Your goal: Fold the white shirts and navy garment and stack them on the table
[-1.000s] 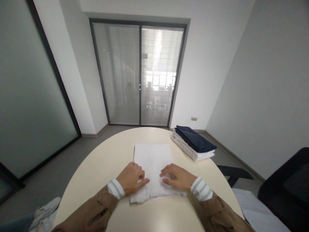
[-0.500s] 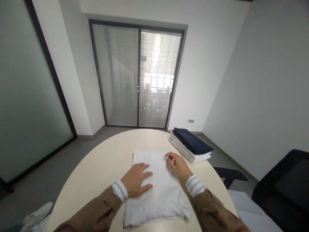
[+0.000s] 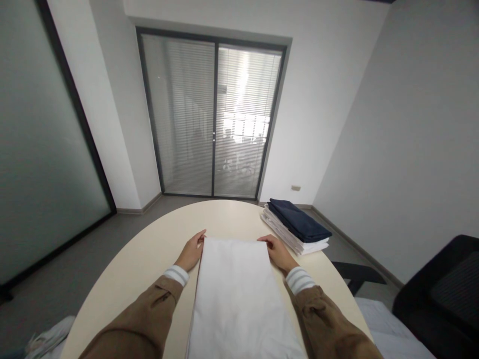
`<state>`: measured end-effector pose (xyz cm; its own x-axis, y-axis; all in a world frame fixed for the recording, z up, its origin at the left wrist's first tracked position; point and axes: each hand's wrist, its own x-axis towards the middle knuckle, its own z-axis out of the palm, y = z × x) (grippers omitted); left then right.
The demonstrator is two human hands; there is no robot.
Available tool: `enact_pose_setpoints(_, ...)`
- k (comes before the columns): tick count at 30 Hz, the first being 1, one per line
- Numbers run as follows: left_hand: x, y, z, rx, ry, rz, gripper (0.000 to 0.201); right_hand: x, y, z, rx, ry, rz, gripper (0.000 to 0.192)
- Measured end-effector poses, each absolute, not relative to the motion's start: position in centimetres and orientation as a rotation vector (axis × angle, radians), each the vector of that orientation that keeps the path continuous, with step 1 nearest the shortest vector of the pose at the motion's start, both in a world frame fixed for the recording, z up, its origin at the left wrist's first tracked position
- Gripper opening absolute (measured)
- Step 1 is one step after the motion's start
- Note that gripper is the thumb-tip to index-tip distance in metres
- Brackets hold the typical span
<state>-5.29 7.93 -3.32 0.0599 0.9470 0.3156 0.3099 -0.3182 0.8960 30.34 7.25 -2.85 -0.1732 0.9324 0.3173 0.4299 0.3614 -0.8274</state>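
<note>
Head view: both hands, left hand point(image 3: 191, 252) and right hand point(image 3: 276, 251), having left the cloth's top, are now pinching the far corners of the white folded fabric sheet point(image 3: 235, 294) lying on the round cream counter point(image 3: 157, 249), suggesting another fold is beginning.

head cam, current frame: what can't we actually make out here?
- White cloth: near end cut off by the bottom edge of the head view.
- Left hand and right hand: fingertips at the cloth's far corners, grip hidden by cloth and fingers.
- Folded stack: number of white pieces under the navy one is too small to count.
- Behind the blinds: only dim shapes.
</note>
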Motion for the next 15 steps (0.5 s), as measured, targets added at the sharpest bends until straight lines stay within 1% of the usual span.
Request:
enact_pose_setpoints(2, -5.1, 7.3, -2.7, 1.638, 1.173, 1.254, 0.045, 30.2, 6.8, -2.4, -1.139, -1.751, 0.855, 0.029)
enact_pose_setpoints(6, -4.5, 6.4, -1.6, 1.527, 1.046, 1.246, 0.041, 30.0, 5.8, -1.5, -1.017, -1.614, 1.023, 0.034)
enact_pose_setpoints(9, -4.0, 6.0, -1.2, 1.453, 0.992, 1.243, 0.043, 30.1, 5.5, -1.2, -1.009, -1.531, 1.117, 0.038)
enact_pose_setpoints(13, -3.6, 5.8, -1.0, 1.335, 0.975, 1.241, 0.052, 30.1, 5.5, -1.1, -1.035, -1.374, 1.253, 0.032)
enact_pose_setpoints(15, -3.4, 5.7, -1.0, 1.250, 1.003, 1.240, 0.055, 29.9, 5.6, -1.1, -1.025, -1.281, 1.319, 0.033)
